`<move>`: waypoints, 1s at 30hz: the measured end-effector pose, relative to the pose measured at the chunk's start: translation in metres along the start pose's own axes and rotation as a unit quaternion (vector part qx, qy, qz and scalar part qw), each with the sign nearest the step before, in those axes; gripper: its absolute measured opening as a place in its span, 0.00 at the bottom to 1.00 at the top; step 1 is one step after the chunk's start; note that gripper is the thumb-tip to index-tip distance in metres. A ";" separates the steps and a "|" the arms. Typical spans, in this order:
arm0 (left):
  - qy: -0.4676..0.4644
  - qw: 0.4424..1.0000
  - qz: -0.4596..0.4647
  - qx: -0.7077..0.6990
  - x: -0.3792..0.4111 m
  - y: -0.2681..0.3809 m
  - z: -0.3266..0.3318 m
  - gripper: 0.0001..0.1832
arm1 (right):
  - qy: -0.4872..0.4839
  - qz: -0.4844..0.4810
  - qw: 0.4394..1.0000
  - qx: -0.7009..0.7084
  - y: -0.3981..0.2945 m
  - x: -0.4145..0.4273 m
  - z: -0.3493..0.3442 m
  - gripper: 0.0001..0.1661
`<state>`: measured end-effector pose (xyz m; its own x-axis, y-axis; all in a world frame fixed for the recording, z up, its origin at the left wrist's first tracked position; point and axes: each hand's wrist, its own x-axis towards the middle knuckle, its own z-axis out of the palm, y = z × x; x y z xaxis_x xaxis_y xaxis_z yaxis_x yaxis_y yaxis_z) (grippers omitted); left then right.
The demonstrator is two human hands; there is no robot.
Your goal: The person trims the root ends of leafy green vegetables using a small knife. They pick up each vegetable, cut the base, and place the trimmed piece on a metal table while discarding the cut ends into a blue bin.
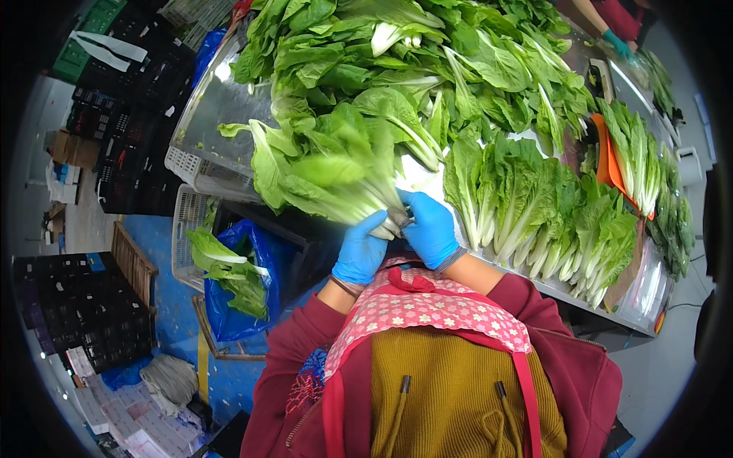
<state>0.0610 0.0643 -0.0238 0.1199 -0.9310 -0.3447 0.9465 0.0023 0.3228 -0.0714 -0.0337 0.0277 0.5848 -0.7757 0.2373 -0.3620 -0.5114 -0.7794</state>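
Both my hands wear blue gloves and meet at the stem end of a leafy green vegetable head (338, 177), whose leaves are blurred. My left hand (361, 249) grips the base from the left. At the other side of that base, my right hand (429, 226) has its fingers closed around the stem end, where a small dark thing shows that I cannot make out. Beyond them a large heap of the same leafy greens (401, 68) covers the metal table (217, 109). To the right, trimmed heads (532, 212) lie in a row, pale stems towards me.
A blue plastic bag (215, 309) with loose leaves stands low at left, beside a white plastic crate (183, 229). Black crates (143, 131) are stacked farther left. An orange scale-like tray (607, 154) holds greens at right. Another person's gloved hand (617, 44) is at the upper right.
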 end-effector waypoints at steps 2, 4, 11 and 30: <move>-0.122 0.992 -0.010 0.008 0.003 0.001 0.012 0.20 | -0.047 -0.036 0.990 -0.128 -0.008 0.004 -0.004 0.28; -0.023 0.999 0.018 0.019 0.004 -0.003 0.009 0.20 | -0.070 -0.062 0.981 -0.170 -0.015 0.006 -0.009 0.27; 0.071 0.996 0.033 0.033 0.000 0.000 0.021 0.22 | -0.045 -0.055 0.997 0.010 -0.006 0.003 -0.006 0.27; 0.144 0.985 0.051 0.082 0.005 0.000 0.015 0.17 | -0.057 0.126 0.976 0.170 0.006 -0.012 0.007 0.12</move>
<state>0.0571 0.0544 -0.0120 0.3139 -0.7867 -0.5315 0.8666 0.0086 0.4990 -0.0758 -0.0246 0.0167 0.5923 -0.8049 -0.0367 -0.2531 -0.1426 -0.9569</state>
